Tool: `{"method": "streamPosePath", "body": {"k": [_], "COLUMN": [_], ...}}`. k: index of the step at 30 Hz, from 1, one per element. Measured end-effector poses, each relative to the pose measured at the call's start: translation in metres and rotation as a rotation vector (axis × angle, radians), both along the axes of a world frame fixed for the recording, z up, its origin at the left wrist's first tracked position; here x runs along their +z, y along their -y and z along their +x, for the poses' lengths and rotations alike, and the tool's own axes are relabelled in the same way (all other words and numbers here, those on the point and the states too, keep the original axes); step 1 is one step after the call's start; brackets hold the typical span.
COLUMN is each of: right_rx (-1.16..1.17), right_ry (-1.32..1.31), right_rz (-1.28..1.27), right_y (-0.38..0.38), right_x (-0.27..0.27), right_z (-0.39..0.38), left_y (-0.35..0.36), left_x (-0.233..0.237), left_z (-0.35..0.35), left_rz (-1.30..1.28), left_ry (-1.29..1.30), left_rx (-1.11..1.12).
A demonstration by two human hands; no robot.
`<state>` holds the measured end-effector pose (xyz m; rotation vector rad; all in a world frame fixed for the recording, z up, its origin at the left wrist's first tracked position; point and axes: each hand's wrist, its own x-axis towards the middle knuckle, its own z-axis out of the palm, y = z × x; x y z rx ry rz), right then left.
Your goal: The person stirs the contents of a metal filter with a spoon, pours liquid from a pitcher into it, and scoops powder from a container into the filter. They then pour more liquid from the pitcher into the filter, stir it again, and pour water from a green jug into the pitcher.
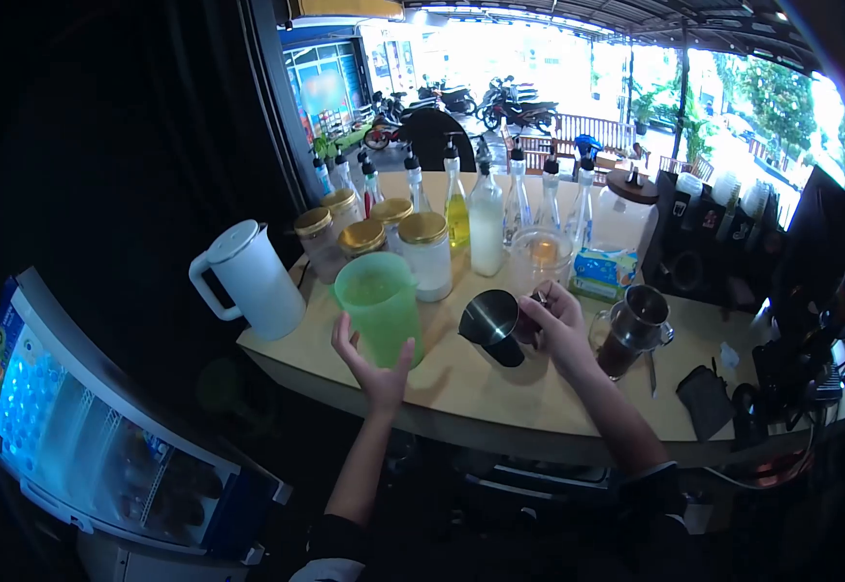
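My left hand (376, 376) grips a translucent green plastic pitcher (381, 303) low on its body, thumb on one side and fingers on the other. The pitcher leans a little, and its far side is hidden. In my right hand (560, 325) is a dark metal milk pitcher (492, 335), held by its handle with its mouth tipped toward me. It hangs over the wooden counter (456, 398), to the right of the green pitcher. Just right of that hand stands a glass mug (615, 357) of brown drink with a metal filter (646, 307) on top.
Gold-lidded jars (424, 233) and several pourer bottles (487, 218) line the counter's back. A white jug (253, 281) stands at its left end. A tissue pack (605, 268) and a dark cloth (705, 402) lie to the right. A display fridge (112, 436) is at lower left.
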<state>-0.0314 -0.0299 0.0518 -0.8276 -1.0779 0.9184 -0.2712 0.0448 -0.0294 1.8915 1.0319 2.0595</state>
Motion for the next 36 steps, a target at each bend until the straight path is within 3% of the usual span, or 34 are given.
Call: {"method": "streamPosePath", "body": {"k": [1,5,11,16,19,23,31,36], "right_rx": [-0.015,-0.024,-0.075,-0.134,-0.248,-0.242,-0.215,-0.202], "right_ry": [-0.130,-0.232,-0.321,-0.278,0.057,0.075,-0.034,-0.054], "right_rz": [-0.076,-0.084,-0.023,-0.004,-0.036,-0.027,-0.039,-0.052], "right_y": [-0.005,-0.018,-0.018,-0.008,-0.006,-0.006,-0.004,-0.006], "right_x": [-0.017,-0.086,-0.132,-0.141,-0.141,-0.135,-0.132,-0.134], "right_z": [-0.007,-0.011,-0.010,-0.016,-0.017,-0.018,-0.017,-0.015], "left_y": [-0.007,-0.024,-0.055,-0.066,-0.066,-0.072,-0.064,-0.064], "left_x": [-0.004,-0.017,-0.008,0.001,0.005,0.005,0.031,0.032], "left_z": [-0.006,-0.010,-0.015,-0.022,-0.022,-0.024,-0.031,-0.031], "left_rz": [-0.107,-0.217,-0.267,-0.226,-0.186,-0.227,-0.156,-0.105], "left_ry": [-0.030,0.023,0.092,0.011,0.029,0.048,-0.368,-0.463], "left_rx": [0.028,-0.055,-0.258,-0.330,-0.366,-0.453,-0.345,-0.323]}}
